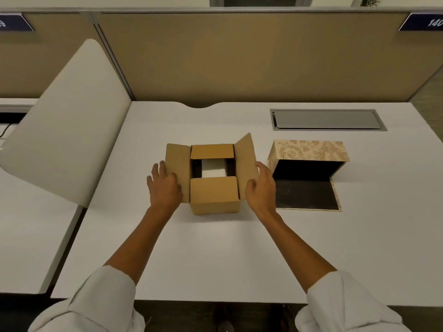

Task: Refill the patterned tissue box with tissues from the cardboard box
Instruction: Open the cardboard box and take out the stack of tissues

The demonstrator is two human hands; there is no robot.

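One head-worn camera looks forward and steeply down from above the near edge of the tabletop (215,259), close, facing the partition (239,56) behind it.

1. Only a white patch of the tissues (214,167) shows through the gap between the flaps of the cardboard box (214,196); how many lie there cannot be told.
2. The inside of the patterned tissue box (309,150) is in dark shadow, so its contents cannot be made out.
3. The left hand (163,186) has its thumb hidden behind the box's left flap.
4. The blue label (423,22) at the partition's right end is cut off by the edge after "140".
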